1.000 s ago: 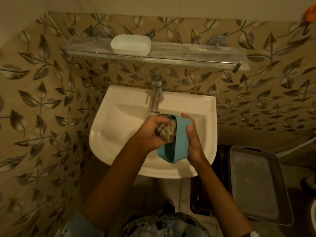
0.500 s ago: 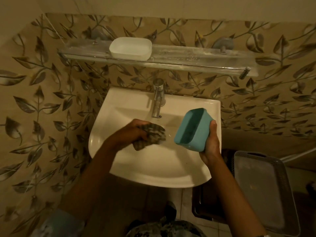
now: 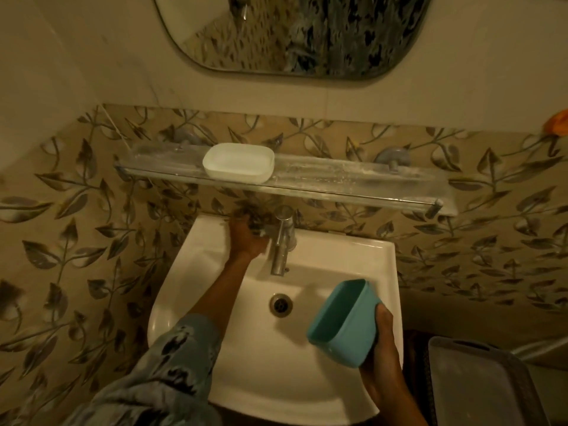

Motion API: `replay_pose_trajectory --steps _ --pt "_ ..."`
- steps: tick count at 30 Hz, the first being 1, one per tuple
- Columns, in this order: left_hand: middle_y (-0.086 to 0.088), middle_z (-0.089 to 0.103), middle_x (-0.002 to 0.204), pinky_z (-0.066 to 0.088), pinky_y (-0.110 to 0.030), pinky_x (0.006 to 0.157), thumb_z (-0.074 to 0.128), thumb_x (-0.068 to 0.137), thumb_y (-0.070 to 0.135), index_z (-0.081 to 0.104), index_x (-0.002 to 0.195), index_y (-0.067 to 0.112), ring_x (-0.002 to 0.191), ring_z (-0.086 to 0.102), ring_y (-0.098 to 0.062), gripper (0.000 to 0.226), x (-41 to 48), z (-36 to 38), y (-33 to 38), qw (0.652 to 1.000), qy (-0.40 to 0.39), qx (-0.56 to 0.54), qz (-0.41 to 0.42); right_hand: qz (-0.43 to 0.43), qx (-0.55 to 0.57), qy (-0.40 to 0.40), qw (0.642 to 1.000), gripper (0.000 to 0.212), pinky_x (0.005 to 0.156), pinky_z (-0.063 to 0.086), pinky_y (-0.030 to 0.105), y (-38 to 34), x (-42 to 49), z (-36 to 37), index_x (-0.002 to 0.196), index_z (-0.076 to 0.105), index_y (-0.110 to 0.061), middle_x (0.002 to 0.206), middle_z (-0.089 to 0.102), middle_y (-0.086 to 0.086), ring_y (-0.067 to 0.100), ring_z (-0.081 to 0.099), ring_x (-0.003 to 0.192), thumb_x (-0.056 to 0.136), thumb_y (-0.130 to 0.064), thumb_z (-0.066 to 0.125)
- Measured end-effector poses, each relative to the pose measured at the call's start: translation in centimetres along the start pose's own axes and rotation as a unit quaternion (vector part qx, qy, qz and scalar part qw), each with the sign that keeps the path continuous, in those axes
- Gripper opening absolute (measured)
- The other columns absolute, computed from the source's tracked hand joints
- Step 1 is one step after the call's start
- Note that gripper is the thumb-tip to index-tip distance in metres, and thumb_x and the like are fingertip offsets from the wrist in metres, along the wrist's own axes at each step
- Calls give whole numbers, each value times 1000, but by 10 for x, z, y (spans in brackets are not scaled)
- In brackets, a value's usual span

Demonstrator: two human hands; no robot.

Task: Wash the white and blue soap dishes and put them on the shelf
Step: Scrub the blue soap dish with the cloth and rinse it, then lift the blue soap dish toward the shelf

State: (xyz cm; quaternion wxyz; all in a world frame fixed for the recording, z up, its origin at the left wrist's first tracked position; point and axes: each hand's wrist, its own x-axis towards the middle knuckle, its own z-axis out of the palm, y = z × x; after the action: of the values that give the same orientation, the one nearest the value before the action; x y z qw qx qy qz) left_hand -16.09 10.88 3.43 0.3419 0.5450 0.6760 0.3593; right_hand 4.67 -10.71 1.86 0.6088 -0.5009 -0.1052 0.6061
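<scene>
My right hand [image 3: 381, 342] grips the blue soap dish [image 3: 344, 324], tilted on its side with the hollow facing left, over the right part of the white sink [image 3: 215, 302]. My left hand [image 3: 246, 238] reaches to the sink's back rim, just left of the tap [image 3: 281, 241]. It holds a dark patterned cloth [image 3: 252, 216] against the wall edge there. The white soap dish [image 3: 238, 161] stands upright on the glass shelf [image 3: 338, 182] above the sink, left of centre.
The drain [image 3: 280, 304] lies in the basin below the tap spout. An oval mirror [image 3: 292, 32] hangs above the shelf. A grey plastic tray [image 3: 479, 388] sits low at the right beside the sink. An orange object [image 3: 558, 124] shows at the right edge.
My left hand moved the cloth out of the blue dish and up to the sink's back rim beside the tap. My right hand drew the dish right and lower. The view tilted up.
</scene>
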Motion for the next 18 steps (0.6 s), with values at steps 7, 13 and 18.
replay_pose_trajectory --steps 7,13,18 --pt "-14 66 114 45 -26 89 60 83 -2 67 105 5 109 60 -28 23 -37 -11 -19 1000 16 -13 -7 18 -4 -22 1000 60 89 52 56 -4 -8 4 134 45 -22 127 58 19 37 59 114 80 -47 55" --pt "-6 72 86 54 -31 63 51 93 9 68 87 17 81 70 -26 20 -141 -33 -7 976 -78 -191 -71 -22 11 -57 998 41 76 60 48 -12 -11 33 119 49 -22 123 59 15 33 62 110 80 -28 60" --pt "7 76 84 56 -23 58 38 99 22 65 97 27 81 72 -13 28 -188 -43 22 955 -102 -271 -63 -78 -37 -78 993 51 74 60 40 -21 -22 56 121 46 -30 123 57 11 29 61 113 75 -30 68"
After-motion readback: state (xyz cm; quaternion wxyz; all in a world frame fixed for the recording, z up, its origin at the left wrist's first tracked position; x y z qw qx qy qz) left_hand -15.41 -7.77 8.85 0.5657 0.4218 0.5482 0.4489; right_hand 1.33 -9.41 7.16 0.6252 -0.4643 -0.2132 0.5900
